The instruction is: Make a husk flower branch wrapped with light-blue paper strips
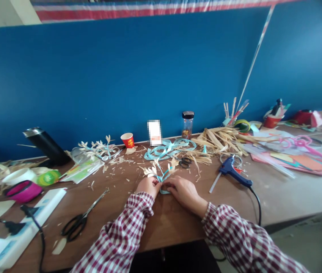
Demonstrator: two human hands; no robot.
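Note:
A small spray of pale husk flowers (151,171) on light-blue wrapped stems rises from between my hands near the middle of the table. My left hand (148,186) is closed in a pinch around the lower stems. Just to the right, my right hand (184,191) has its fingers bent and pressed together at a light-blue strip (165,192), which loops below the stems. The fingertips partly hide where strip and stems meet. Behind the flowers lies a loose heap of light-blue ribbon (163,149), with small black scissors (185,163) in front of it.
Right of my hands lies a blue glue gun (230,170) with its cord. Large scissors (77,224) and a white power strip (32,229) lie left. A red cup (128,140), a jar (187,125) and dry husks (216,142) line the blue partition (149,68).

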